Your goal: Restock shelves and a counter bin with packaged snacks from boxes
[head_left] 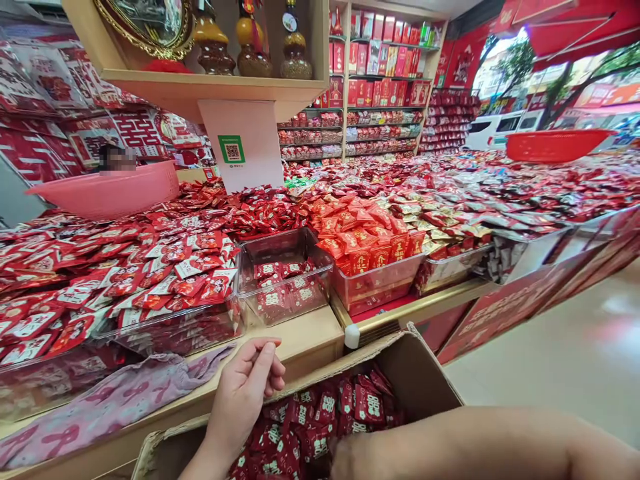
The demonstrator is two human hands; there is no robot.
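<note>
My left hand [249, 380] is raised over the near left edge of an open cardboard box [425, 373]. Its fingers are curled in against the thumb, and nothing shows in them. Dark red packets [320, 407] with pale printed characters fill the bottom of the box. Down among these packets is my right hand [353, 457], blurred and cut off by the lower edge, its fingers hidden. Just beyond the box stands a clear plastic bin [325, 257], partly filled with similar dark red packets [273, 297].
Heaped red and white packets [165, 273] lie left of the bin, bright red packets [365, 233] right of it. A patterned cloth [120, 407] lies along the counter edge. Farther back are a pink basket [110, 193], a red basket [555, 145] and an overhanging shelf [215, 85].
</note>
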